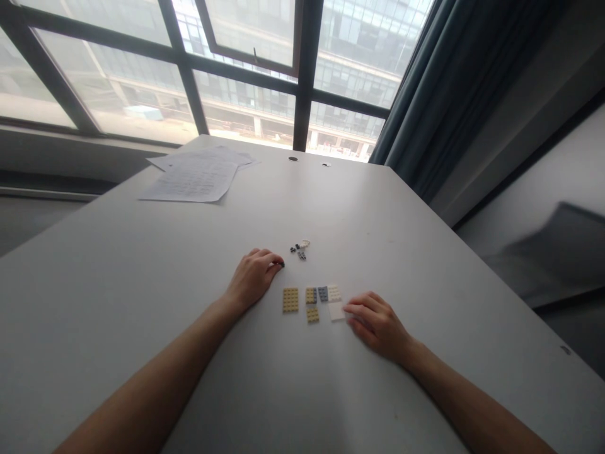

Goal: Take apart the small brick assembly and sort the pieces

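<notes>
The small dark plastic piece (282, 265) sits at the fingertips of the left hand (253, 276), thumb and index finger clamped on it, above and left of the plates. Just beyond lies a loose cluster of tiny black, grey and white pieces (301, 255). Nearer the person are a rectangular tan studded plate (290, 301), a tan-and-grey studded plate (311, 295), a smaller tan studded plate (312, 315), a slate-grey studded plate (322, 294) and a white studded plate (334, 292). A smooth white square (336, 311) adjoins the last. The right hand (375, 320) has its fingertips at the square's right edge; whether they grip it cannot be told.

All plates lie well inside the table edges, with room outward of both hands. The smooth white tabletop (236, 391) carries printed paper sheets (198, 178) at far left. Beyond stand dark-framed windows (302, 82); a blue-grey curtain (439, 82) hangs at right.
</notes>
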Demonstrator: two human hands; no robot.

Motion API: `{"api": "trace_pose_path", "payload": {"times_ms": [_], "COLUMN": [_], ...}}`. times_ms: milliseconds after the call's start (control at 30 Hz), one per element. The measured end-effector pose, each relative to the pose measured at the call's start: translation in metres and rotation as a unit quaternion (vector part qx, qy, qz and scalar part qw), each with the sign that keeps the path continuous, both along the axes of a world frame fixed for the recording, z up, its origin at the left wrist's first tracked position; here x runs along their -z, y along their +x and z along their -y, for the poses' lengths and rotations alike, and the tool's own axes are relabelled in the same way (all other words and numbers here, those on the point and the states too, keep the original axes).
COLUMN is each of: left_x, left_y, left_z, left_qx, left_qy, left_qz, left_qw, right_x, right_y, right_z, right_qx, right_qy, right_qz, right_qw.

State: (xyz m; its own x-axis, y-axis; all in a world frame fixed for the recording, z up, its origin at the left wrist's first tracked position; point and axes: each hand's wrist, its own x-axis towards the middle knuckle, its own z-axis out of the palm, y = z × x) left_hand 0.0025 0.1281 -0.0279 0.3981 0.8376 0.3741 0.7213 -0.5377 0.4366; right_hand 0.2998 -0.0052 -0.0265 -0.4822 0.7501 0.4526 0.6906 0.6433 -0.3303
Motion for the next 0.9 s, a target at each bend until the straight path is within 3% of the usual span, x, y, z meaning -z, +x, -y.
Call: {"api": "trace_pose_path", "payload": {"times_ms": [167, 367, 567, 700, 900], "left_x": [-0.016, -0.035, -0.026, -0.02, -0.024], "left_y": [0.007, 0.049, 0.078, 0.08, 0.071], "left_z": [0.015, 0.022, 0.006, 0.007, 0.002], "left_qx": [0.035, 0.127, 0.115, 0.106, 0.071], "left_qy": [-0.004, -0.026, -0.076, -0.09, -0.1], "left_qz": [0.046, -0.007, -0.056, -0.055, -0.008], "left_qw": [0.998, 0.991, 0.989, 0.989, 0.992], "right_x": [0.002, 0.002, 0.001, 0.0, -0.001], "right_y": [0.001, 0.001, -0.001, 0.0, 0.0], "right_z": [0.0, 0.0, -0.001, -0.001, -0.002], "right_qx": [-0.003, 0.002, 0.006, 0.01, 0.007], "right_qy": [0.003, 0.001, 0.005, -0.011, -0.016], "right_qz": [-0.001, 0.007, 0.002, -0.001, -0.012], "right_qw": [1.0, 1.0, 1.0, 1.0, 1.0]}}
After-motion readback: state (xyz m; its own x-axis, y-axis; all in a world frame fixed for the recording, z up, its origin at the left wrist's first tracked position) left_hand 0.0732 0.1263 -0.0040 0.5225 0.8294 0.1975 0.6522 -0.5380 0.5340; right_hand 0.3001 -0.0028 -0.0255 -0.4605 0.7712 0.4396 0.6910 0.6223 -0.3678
